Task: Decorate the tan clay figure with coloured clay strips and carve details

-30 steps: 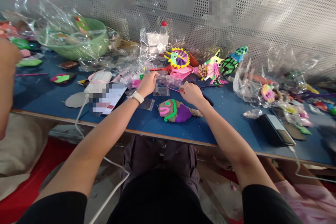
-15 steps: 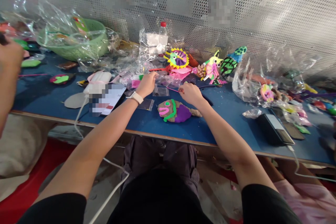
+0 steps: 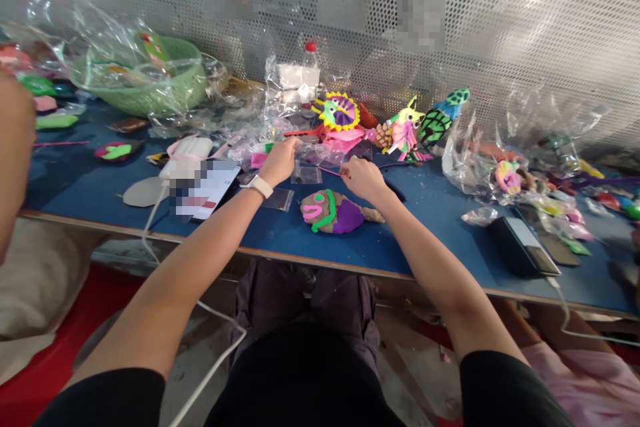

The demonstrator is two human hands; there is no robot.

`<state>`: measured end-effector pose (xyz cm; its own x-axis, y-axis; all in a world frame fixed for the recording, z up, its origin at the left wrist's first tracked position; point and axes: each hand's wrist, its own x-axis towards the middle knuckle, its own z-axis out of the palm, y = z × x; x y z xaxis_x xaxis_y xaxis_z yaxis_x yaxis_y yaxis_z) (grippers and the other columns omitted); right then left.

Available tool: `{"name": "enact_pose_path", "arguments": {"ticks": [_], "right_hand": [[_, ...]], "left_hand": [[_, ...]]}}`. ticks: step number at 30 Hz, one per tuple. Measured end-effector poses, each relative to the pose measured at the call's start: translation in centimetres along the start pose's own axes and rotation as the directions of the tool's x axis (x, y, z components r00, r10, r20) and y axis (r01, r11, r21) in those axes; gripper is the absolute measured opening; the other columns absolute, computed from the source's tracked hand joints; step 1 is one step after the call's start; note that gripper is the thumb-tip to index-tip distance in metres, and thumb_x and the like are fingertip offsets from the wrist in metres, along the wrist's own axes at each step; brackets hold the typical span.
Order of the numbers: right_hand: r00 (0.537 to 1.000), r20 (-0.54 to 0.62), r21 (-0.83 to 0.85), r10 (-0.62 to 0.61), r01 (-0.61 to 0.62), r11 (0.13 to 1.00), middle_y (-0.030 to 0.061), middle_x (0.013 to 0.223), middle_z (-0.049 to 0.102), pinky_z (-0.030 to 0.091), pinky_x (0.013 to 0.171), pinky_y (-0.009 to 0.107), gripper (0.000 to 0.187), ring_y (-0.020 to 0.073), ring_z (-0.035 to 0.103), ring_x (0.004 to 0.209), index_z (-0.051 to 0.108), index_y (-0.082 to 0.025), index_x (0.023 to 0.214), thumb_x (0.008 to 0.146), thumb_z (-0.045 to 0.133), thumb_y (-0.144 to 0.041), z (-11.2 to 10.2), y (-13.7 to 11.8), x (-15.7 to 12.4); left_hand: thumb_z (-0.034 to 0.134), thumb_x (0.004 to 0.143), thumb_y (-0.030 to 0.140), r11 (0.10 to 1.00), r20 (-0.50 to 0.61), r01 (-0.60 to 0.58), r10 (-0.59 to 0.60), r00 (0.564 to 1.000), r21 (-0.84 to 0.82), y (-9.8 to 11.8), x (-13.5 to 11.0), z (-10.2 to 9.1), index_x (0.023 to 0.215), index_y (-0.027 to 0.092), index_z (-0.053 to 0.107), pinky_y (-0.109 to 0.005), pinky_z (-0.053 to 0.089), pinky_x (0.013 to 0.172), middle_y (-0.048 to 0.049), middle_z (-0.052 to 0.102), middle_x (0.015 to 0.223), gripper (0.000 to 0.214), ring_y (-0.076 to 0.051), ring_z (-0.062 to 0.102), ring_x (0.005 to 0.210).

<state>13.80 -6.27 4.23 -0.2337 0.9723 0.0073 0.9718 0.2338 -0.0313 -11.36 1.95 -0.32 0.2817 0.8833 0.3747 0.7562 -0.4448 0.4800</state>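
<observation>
My left hand [image 3: 280, 161], a pale band on its wrist, reaches to the clutter of clear plastic bags. Its fingers are closed together at their tips; what they pinch there is hidden. My right hand [image 3: 364, 177] is closed around a thin pink stick [image 3: 329, 171], which points left toward the bags. Between my forearms on the blue table lies a fish-shaped piece [image 3: 345, 215] with purple, green and pink clay on a brown base. A small clear zip bag [image 3: 307, 173] lies between my hands, and another small bag [image 3: 280, 199] sits below my left wrist.
Clay-covered figures, one with a yellow-spiked rim [image 3: 341, 111], stand at the back by the perforated metal wall. A green basket [image 3: 187, 83] and a phone [image 3: 213, 190] are on the left. A dark box-like device [image 3: 523, 247] is on the right. Another person's arm [image 3: 13, 153] enters at left.
The other person's arm at the far left has shifted, and its hand has mostly left the view. My own hands and the fish-shaped piece have hardly moved.
</observation>
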Motion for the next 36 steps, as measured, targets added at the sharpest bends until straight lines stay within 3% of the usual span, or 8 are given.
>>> {"name": "enact_pose_path", "arguments": {"ticks": [12, 16, 19, 22, 25, 28, 31, 36], "right_hand": [[1.0, 0.007, 0.007, 0.002, -0.002, 1.0, 0.017, 0.143, 0.08, 0.06, 0.103, 0.035, 0.039, 0.0331, 0.077, 0.132, 0.085, -0.021, 0.134, 0.111, 0.054, -0.02, -0.3, -0.2, -0.2], [1.0, 0.006, -0.003, 0.003, -0.003, 1.0, 0.017, 0.143, 0.08, 0.06, 0.103, 0.035, 0.038, 0.0329, 0.077, 0.132, 0.085, -0.021, 0.134, 0.111, 0.054, -0.02, -0.3, -0.2, -0.2], [1.0, 0.006, 0.005, -0.004, 0.004, 1.0, 0.017, 0.142, 0.08, 0.06, 0.103, 0.035, 0.039, 0.0326, 0.077, 0.131, 0.085, -0.021, 0.134, 0.112, 0.053, -0.02, -0.2, -0.2, -0.2], [1.0, 0.002, 0.017, -0.006, 0.006, 1.0, 0.0168, 0.142, 0.08, 0.06, 0.103, 0.036, 0.039, 0.0327, 0.077, 0.13, 0.085, -0.02, 0.134, 0.111, 0.053, -0.019, -0.1, -0.1, -0.2], [1.0, 0.0, 0.02, -0.004, 0.004, 1.0, 0.0164, 0.141, 0.08, 0.059, 0.103, 0.036, 0.038, 0.0334, 0.077, 0.131, 0.085, -0.02, 0.133, 0.111, 0.054, -0.019, -0.1, -0.1, -0.1], [1.0, 0.002, 0.022, -0.005, 0.005, 1.0, 0.0164, 0.141, 0.08, 0.058, 0.103, 0.035, 0.038, 0.0334, 0.077, 0.131, 0.085, -0.02, 0.134, 0.111, 0.054, -0.02, 0.0, 0.0, 0.0], [1.0, 0.001, 0.026, -0.007, 0.007, 1.0, 0.0167, 0.14, 0.08, 0.058, 0.102, 0.036, 0.038, 0.0337, 0.077, 0.131, 0.084, -0.02, 0.135, 0.112, 0.055, -0.021, 0.2, 0.1, 0.1], [1.0, -0.015, 0.024, -0.011, 0.011, 1.0, 0.0161, 0.139, 0.081, 0.059, 0.101, 0.036, 0.038, 0.0332, 0.077, 0.13, 0.084, -0.02, 0.135, 0.113, 0.053, -0.022, 0.3, 0.1, 0.0]], "left_hand": [[0.044, 0.089, -0.009, 0.999, 0.015, -0.009, 0.009, 1.0, -0.045, -0.1, -0.2, -0.1, 0.135, 0.015, 0.074, -0.045, 0.057, 0.126, -0.0154, 0.081, 0.144, 0.059, -0.029, 0.075, 0.139], [0.045, 0.083, -0.011, 0.988, 0.013, -0.022, 0.024, 1.0, -0.155, -1.2, 0.2, 0.2, 0.136, 0.015, 0.071, -0.045, 0.057, 0.126, -0.0155, 0.081, 0.142, 0.065, -0.026, 0.077, 0.135], [0.047, 0.082, -0.01, 0.955, -0.072, -0.048, 0.028, 0.997, -0.294, -2.1, 0.8, 0.4, 0.13, 0.017, 0.069, -0.046, 0.061, 0.122, -0.0128, 0.083, 0.13, 0.059, -0.025, 0.08, 0.125], [0.049, 0.083, -0.009, 0.869, -0.188, -0.082, -0.013, 0.982, -0.488, -2.3, 1.3, 0.4, 0.122, 0.02, 0.067, -0.042, 0.064, 0.113, -0.0082, 0.083, 0.115, 0.051, -0.022, 0.081, 0.114], [0.047, 0.081, -0.01, 0.73, -0.22, -0.042, -0.15, 0.964, -0.682, -1.4, 1.4, 0.3, 0.116, 0.021, 0.065, -0.034, 0.065, 0.095, -0.0045, 0.079, 0.103, 0.05, -0.018, 0.08, 0.096], [0.046, 0.08, -0.007, 0.568, -0.172, 0.034, -0.305, 0.937, -0.822, -0.1, 1.2, 0.0, 0.105, 0.021, 0.064, -0.027, 0.058, 0.069, -0.0013, 0.073, 0.088, 0.042, -0.015, 0.072, 0.072], [0.05, 0.086, 0.001, 0.42, -0.077, 0.101, -0.386, 0.919, -0.902, 1.0, 0.8, -0.5, 0.092, 0.022, 0.062, -0.024, 0.047, 0.055, 0.0016, 0.063, 0.073, 0.024, -0.013, 0.059, 0.055], [0.055, 0.102, 0.029, 0.334, 0.055, 0.197, -0.389, 0.919, -0.922, 2.0, 0.1, -1.3, 0.091, 0.022, 0.064, -0.023, 0.031, 0.045, 0.0052, 0.05, 0.062, 0.016, -0.009, 0.041, 0.043]]}}
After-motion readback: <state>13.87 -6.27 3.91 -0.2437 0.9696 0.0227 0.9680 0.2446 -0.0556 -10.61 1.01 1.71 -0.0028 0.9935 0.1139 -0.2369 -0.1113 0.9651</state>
